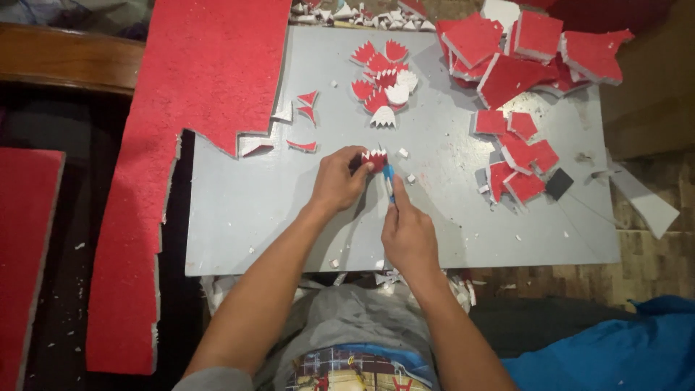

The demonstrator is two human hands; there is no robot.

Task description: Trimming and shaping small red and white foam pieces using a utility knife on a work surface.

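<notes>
On the grey surface (289,217), left hand (339,181) pinches a light, crumbly red foam piece (374,159) by its edges; right hand (407,230) grips a blue knife (389,179).

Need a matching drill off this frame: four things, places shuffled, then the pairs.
Things:
1. large red foam sheet
2. pile of finished toothed cutouts
3. heap of red squares
4. small toothed piece

Places:
A. far right corner of the grey board
B. between the left hand fingers
C. draped over the board's left edge
D. far middle of the board

Pairs: 1-C, 2-D, 3-A, 4-B
</notes>
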